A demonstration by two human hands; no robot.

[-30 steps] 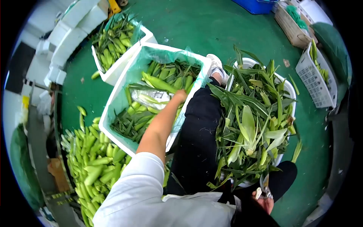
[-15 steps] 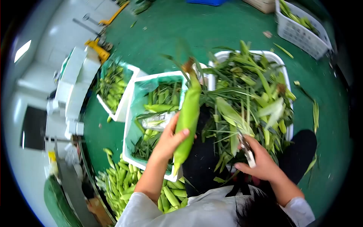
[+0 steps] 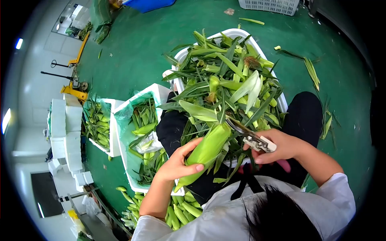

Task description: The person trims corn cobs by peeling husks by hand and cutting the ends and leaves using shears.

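Observation:
My left hand [image 3: 175,162] is closed around the middle of a green ear of corn [image 3: 207,148] still in its husk. The ear leans up and to the right, its pointed end low by my wrist. In my right hand [image 3: 279,146] is a pair of pruning shears [image 3: 254,139] with pale handles. Their blades are at the ear's upper end; whether they are open or closed round it is hard to make out. Beyond them, a white tub [image 3: 284,105] is heaped with husk and leaf trimmings [image 3: 237,86].
Left of my knee stands a white foam box [image 3: 163,93] lined with green plastic, holding corn. Another foam box [image 3: 114,150] of corn stands farther left. Loose ears [image 3: 181,215] lie piled by my left side. A yellow pallet jack [image 3: 74,92] and a grey crate [image 3: 271,5] are farther off.
The corn has tilted from nearly upright and come towards the right hand. The shears have moved from the trimmings to its upper end. The view has turned, shifting the tub leftward.

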